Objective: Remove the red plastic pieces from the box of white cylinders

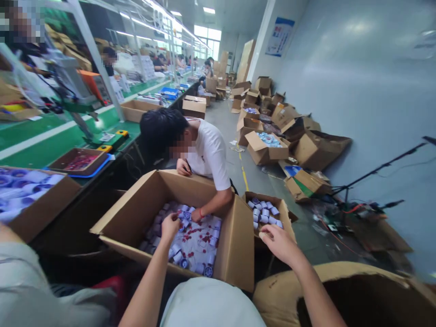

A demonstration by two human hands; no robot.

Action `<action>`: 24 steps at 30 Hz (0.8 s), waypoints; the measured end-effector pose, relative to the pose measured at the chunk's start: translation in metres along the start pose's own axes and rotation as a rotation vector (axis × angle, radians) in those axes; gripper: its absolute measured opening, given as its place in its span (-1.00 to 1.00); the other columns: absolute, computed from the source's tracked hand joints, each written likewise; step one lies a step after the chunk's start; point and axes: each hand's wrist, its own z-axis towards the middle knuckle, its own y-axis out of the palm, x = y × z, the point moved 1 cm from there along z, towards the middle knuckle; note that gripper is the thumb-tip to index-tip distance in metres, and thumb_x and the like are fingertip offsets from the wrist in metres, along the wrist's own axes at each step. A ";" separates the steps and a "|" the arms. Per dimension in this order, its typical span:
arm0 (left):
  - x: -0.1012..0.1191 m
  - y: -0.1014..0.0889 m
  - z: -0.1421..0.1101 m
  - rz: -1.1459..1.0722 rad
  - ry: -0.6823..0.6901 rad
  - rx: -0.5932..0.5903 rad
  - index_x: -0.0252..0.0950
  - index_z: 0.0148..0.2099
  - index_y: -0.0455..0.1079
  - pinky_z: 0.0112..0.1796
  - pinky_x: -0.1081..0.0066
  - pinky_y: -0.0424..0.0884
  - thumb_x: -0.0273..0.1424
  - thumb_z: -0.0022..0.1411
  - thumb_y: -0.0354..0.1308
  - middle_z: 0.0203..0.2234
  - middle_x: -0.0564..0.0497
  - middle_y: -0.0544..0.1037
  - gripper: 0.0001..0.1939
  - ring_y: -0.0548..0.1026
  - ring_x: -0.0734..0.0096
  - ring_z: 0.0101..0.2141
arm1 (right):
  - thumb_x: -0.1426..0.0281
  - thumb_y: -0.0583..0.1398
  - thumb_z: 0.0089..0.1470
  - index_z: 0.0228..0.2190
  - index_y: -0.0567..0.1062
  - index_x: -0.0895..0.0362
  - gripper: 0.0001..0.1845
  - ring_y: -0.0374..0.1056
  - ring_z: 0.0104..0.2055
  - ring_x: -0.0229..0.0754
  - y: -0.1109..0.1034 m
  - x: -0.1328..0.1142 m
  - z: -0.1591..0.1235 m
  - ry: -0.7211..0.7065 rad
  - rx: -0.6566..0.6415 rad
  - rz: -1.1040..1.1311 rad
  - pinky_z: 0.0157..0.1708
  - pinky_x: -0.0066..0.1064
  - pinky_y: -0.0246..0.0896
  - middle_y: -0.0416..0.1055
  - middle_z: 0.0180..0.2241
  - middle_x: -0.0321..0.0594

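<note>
Reaching into corrugated cardboard box [235, 245]

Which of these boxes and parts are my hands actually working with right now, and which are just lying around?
In use: big box, small rolls inside it, left hand in it, right hand at small box.

Lying about: floor boxes, tray on bench.

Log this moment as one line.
left hand: reaching into big carton, on the small white-blue cylinders | right hand: over small carton, grip unclear | co-worker's hand: in big carton
</note>
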 end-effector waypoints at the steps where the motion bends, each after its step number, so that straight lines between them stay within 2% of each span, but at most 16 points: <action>1: -0.002 0.003 -0.001 -0.083 -0.019 -0.045 -0.51 -0.04 0.38 -0.27 0.41 0.42 -0.60 0.13 -0.03 -0.33 -0.13 0.55 -0.66 0.54 0.30 -0.30 | 0.34 0.05 0.07 -0.35 0.50 0.11 -0.76 0.37 -0.21 -0.14 0.004 -0.011 0.004 -0.051 -0.018 0.024 -0.16 -0.34 0.18 0.46 -0.28 -0.17; 4: -0.010 0.012 -0.007 -0.305 -0.064 -0.181 -0.48 0.00 0.33 -0.40 0.45 0.42 -0.56 0.14 -0.02 -0.46 0.02 0.49 -0.64 0.51 0.42 -0.46 | 0.37 0.04 0.07 -0.36 0.50 0.10 -0.77 0.36 -0.23 -0.17 0.015 -0.043 0.013 -0.185 -0.094 0.067 -0.18 -0.36 0.17 0.45 -0.30 -0.18; 7: -0.017 0.017 -0.012 -0.463 -0.062 -0.290 -0.43 -0.03 0.34 -0.45 0.44 0.39 -0.50 0.07 0.10 -0.54 0.10 0.43 -0.63 0.45 0.48 -0.55 | 0.42 0.07 0.05 -0.37 0.52 0.10 -0.78 0.35 -0.24 -0.18 0.030 -0.070 0.018 -0.270 -0.168 0.109 -0.18 -0.38 0.15 0.44 -0.32 -0.18; 12: -0.022 0.019 -0.023 -0.607 0.026 -0.475 -0.44 0.00 0.34 -0.40 0.44 0.33 -0.35 -0.09 0.25 -0.52 0.09 0.44 -0.43 0.39 0.51 -0.52 | 0.45 0.16 -0.07 -0.46 0.53 0.10 -0.87 0.29 -0.35 -0.21 0.062 -0.096 0.026 -0.266 -0.253 0.353 -0.28 -0.40 0.13 0.42 -0.41 -0.25; 14: -0.019 0.019 -0.030 -0.628 0.067 -0.565 -0.43 0.00 0.36 -0.37 0.44 0.30 -0.32 -0.14 0.29 -0.50 0.08 0.44 -0.40 0.37 0.51 -0.49 | 0.41 0.16 -0.04 -0.43 0.52 0.11 -0.88 0.27 -0.42 -0.24 0.077 -0.102 0.032 -0.225 -0.265 0.452 -0.35 -0.42 0.12 0.41 -0.48 -0.28; 19: 0.000 0.014 -0.053 -0.602 0.137 -0.798 -0.39 -0.07 0.44 -0.38 0.42 0.26 -0.24 -0.16 0.34 -0.54 0.08 0.41 -0.43 0.32 0.51 -0.50 | 0.33 0.08 0.09 -0.15 0.47 0.14 -0.69 0.25 -0.57 -0.31 0.116 -0.112 0.050 -0.117 -0.276 0.604 -0.53 -0.49 0.14 0.43 -0.54 -0.33; 22: 0.013 0.011 -0.062 -0.516 0.218 -0.931 -0.37 -0.13 0.46 -0.42 0.46 0.24 -0.21 -0.09 0.29 -0.54 0.10 0.40 -0.53 0.28 0.54 -0.52 | 0.30 0.08 0.08 -0.24 0.51 0.17 -0.71 0.23 -0.61 -0.33 0.125 -0.112 0.053 -0.116 -0.290 0.684 -0.58 -0.50 0.16 0.42 -0.57 -0.34; 24: 0.017 0.012 -0.064 -0.442 0.260 -0.935 -0.38 -0.15 0.46 -0.46 0.49 0.20 -0.22 -0.03 0.23 -0.56 0.11 0.38 -0.59 0.26 0.56 -0.54 | 0.30 0.10 0.05 -0.36 0.53 0.17 -0.74 0.25 -0.58 -0.32 0.123 -0.110 0.052 -0.135 -0.262 0.712 -0.55 -0.49 0.18 0.42 -0.57 -0.32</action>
